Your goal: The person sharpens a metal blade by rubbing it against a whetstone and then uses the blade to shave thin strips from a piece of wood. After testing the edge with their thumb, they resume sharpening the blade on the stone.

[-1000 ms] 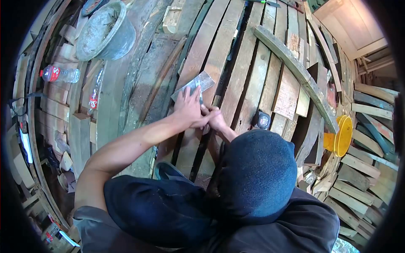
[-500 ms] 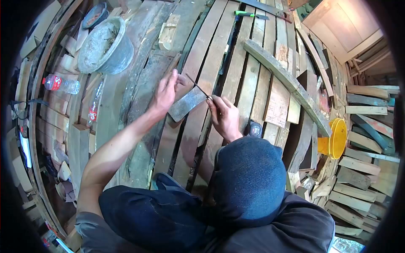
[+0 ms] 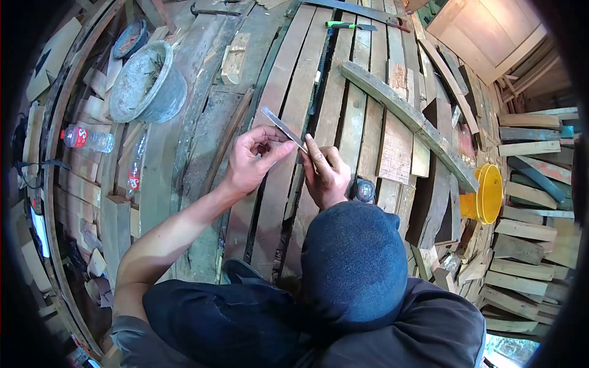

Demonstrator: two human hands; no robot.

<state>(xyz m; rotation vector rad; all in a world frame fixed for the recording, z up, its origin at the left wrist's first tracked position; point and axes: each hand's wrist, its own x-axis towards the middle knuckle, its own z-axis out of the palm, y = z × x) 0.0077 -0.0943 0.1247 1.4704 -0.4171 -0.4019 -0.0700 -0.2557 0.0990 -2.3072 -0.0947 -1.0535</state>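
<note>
"How's my left hand [image 3: 253,161]?"
"Curled at the fingers, the thumb [image 3: 281,152] reaching across toward my right hand [image 3: 330,174]."
"And the arm behind it?"
"My left forearm [image 3: 178,233] slants up and inward, bare, into a nearly straight wrist."
"The right?"
"Close beside the left, back of the hand up, index finger [image 3: 315,151] extended, the others bent. I can't see my right forearm."

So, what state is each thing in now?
Thin grey metal piece: raised, in right hand
Left hand: fingers curled beside it
Red-capped clear plastic bottle: capped, lying down
Large round grey bucket: open
Round yellow plastic bucket: open
Green-handled metal tool: lying flat, blade bare
</note>
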